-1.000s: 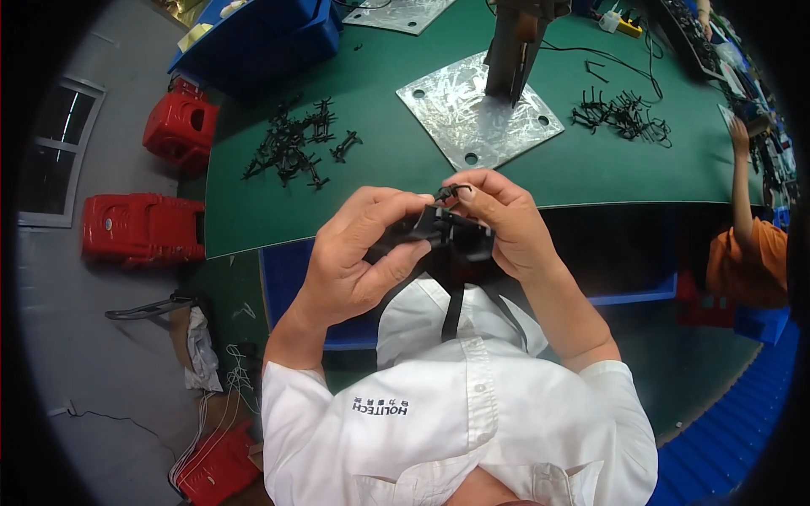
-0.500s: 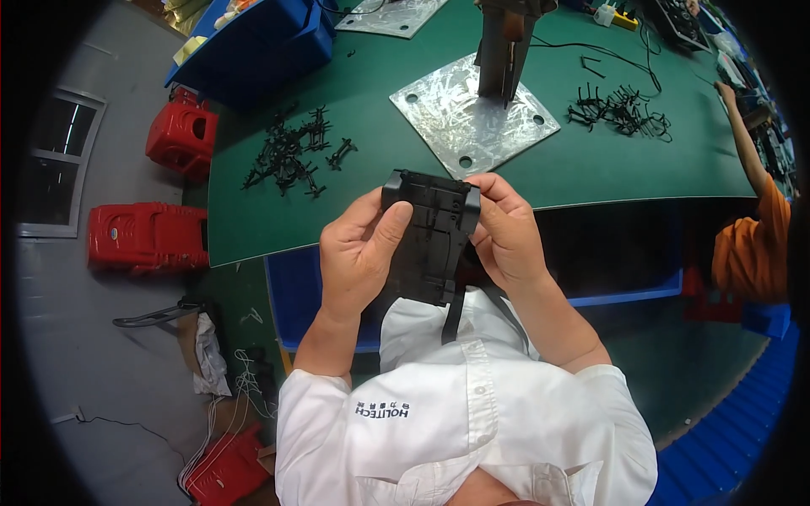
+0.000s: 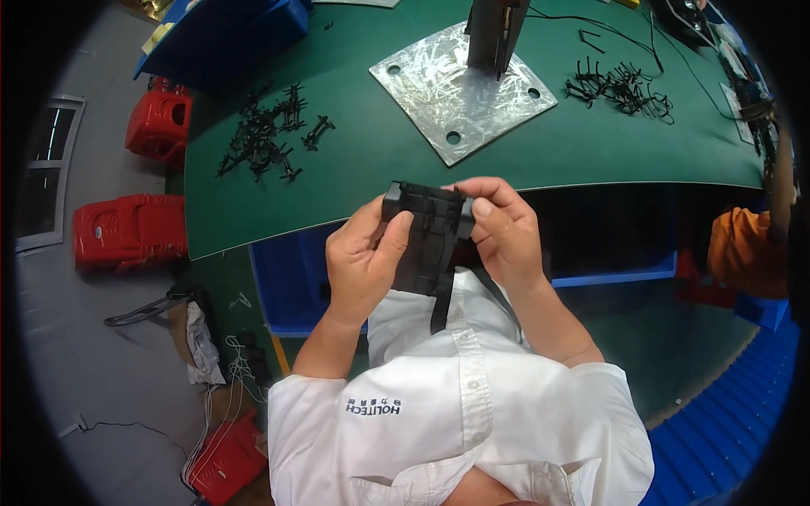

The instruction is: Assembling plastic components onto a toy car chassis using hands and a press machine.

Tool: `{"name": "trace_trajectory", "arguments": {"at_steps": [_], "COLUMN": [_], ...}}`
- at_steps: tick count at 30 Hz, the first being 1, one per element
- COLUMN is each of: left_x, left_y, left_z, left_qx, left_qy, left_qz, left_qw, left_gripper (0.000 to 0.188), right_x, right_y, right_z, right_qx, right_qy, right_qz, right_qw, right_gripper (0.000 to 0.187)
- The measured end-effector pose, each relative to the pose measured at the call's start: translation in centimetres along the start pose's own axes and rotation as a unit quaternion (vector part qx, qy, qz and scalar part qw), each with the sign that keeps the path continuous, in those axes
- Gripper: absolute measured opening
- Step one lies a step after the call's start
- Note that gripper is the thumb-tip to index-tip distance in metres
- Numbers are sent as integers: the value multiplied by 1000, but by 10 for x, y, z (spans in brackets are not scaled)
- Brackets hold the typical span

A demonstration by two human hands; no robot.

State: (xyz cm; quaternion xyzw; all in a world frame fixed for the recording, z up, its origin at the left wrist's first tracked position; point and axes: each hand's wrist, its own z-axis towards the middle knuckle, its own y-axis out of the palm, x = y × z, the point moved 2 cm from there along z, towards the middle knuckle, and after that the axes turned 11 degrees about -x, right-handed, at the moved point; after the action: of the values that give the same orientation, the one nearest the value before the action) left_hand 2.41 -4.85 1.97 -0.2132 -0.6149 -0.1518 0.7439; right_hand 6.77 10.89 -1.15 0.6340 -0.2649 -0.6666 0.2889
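Observation:
Both my hands hold a black plastic housing in front of my shirt, just off the near edge of the green table. It is box-like, with ribs and small fittings across its upper end. My left hand is closed around its left side, thumb lying on the face. On the upper right corner, my right hand pinches with thumb and fingers; whether a small piece sits between them I cannot make out. A black strap hangs below the housing.
Small black plastic parts lie in a pile at left; thin black bent pieces form another pile at right. Between them stands a metal plate with a dark upright post. A blue bin sits far left. At right, a co-worker's orange sleeve shows.
My right thumb has moved onto the housing's upper right corner, and the housing has tilted slightly. The view has shifted, so table things appear farther left and up. The co-worker's arm has drawn back.

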Motion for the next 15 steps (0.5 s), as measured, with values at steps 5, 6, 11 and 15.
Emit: {"name": "trace_trajectory", "arguments": {"at_steps": [5,6,11,15], "left_x": [-33,-38,-57,-69], "left_y": [6,10,17,16], "left_z": [-13,-14,-17,-19], "left_qx": [-4,-3,-14,-35], "left_qy": [-44,-56,-119,-150], "left_qz": [-125,-180,-366,-422], "left_qw": [991,982,923,893], "left_gripper": [23,25,27,24], "right_x": [17,21,15,9], "right_y": [8,9,18,21], "right_z": [-11,-12,-9,-5], "right_qx": [-40,-45,-48,-77], "right_qy": [-76,-81,-137,-169], "right_qz": [-108,-130,-351,-440], "right_qw": [990,987,925,879], "right_gripper": [11,10,19,16]}}
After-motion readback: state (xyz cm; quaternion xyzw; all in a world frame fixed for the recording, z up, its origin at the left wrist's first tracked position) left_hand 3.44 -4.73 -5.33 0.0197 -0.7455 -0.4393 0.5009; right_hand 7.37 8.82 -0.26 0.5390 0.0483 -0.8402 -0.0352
